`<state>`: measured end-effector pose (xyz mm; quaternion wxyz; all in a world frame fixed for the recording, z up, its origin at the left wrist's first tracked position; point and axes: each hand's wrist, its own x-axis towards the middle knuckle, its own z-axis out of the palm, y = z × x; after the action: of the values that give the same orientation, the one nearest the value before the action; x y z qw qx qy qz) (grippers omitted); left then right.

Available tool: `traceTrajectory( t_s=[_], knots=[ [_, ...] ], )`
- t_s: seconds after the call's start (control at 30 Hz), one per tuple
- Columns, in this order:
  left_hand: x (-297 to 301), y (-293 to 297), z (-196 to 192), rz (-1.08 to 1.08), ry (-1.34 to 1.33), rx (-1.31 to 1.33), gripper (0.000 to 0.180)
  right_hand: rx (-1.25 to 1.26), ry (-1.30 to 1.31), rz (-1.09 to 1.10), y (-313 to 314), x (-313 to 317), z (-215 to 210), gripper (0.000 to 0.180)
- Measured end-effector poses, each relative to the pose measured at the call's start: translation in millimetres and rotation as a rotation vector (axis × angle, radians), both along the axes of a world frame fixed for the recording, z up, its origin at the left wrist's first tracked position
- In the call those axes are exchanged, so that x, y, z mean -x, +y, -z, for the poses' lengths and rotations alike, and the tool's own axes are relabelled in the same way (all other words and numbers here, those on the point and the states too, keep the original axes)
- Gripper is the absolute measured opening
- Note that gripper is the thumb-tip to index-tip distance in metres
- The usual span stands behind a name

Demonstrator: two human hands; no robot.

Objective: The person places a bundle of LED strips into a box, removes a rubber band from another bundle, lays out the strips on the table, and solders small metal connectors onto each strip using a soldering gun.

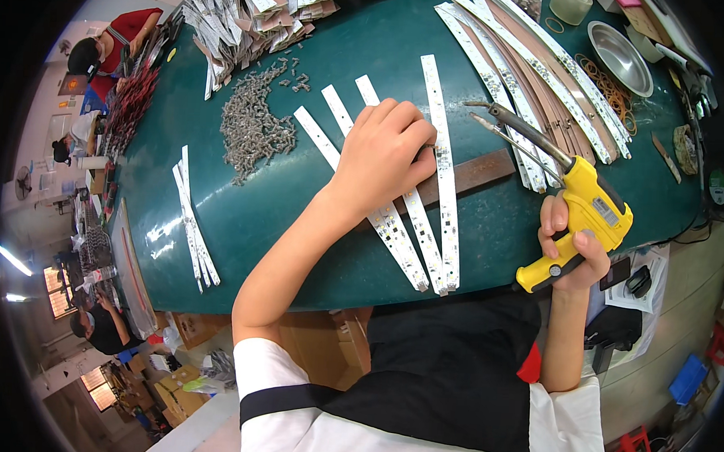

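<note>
My right hand [573, 245] grips a yellow soldering gun [598, 206] by its handle. The gun's dark barrel and thin tip point up and left over the table. My left hand [384, 151] is closed, palm down, above several white LED strips [446, 205] fanned out before me. Its thumb and fingertips meet at the left edge of the rightmost strip. What they pinch there, if anything, is hidden. Beneath the strips lies a brown metal bar [483, 176]. Small chips and LEDs dot the strips' near ends.
A heap of small metal parts [258, 119] lies left of my hand, with bundled strips [249, 23] behind. More strips [193, 228] rest at left. Long strips [543, 65], a metal bowl [621, 58] and rubber bands [610, 87] occupy the far right. Two people work at far left.
</note>
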<state>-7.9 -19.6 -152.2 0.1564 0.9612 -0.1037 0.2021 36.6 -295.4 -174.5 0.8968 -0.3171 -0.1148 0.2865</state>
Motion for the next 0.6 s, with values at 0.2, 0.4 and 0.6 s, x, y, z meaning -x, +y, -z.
traceTrajectory(
  t_s=[0.2, 0.4, 0.6],
  knots=[
    [-1.0, -1.9, -0.3, 0.014, 0.037, 0.003, 0.013, 0.0, 0.007, 0.004, -2.3, 1.3, -0.6, 0.063],
    [-2.3, -1.1, -1.9, 0.011, 0.052, -0.005, 0.013, -0.009, 0.008, -0.001, -1.3, 0.5, 0.1, 0.063],
    [-7.9, -4.0, -3.6, 0.023, 0.086, -0.048, 0.011, -0.01, 0.004, 0.005, -0.9, -0.8, -2.1, 0.061]
  ],
)
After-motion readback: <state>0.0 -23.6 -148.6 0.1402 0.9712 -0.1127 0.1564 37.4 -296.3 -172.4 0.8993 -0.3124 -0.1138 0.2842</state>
